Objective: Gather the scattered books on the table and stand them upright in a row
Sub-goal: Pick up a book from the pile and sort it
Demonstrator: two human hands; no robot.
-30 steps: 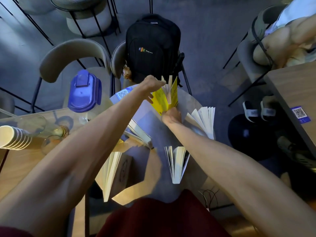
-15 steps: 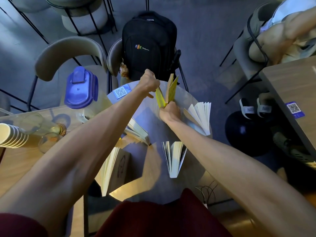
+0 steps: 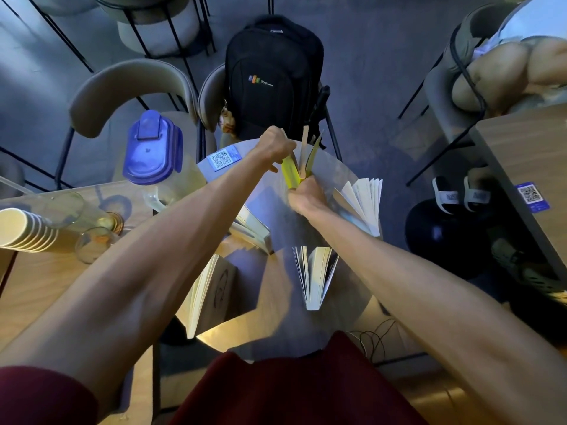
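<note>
A yellow book stands upright at the far edge of the round table, its covers splayed a little. My left hand grips its left cover from above, and my right hand holds its near bottom edge. Four other books stand upright with fanned pages: one at the right, one in the middle, one under my left forearm, and one at the near left.
A black backpack sits on a chair just behind the table. A blue-lidded pitcher, glasses and stacked paper cups stand on the wooden table at the left. Another wooden table is at the right.
The yellow book has closed from a wide spread to a narrow upright V. My left hand moved from its top edge down onto its left cover; my right hand stayed at its base.
</note>
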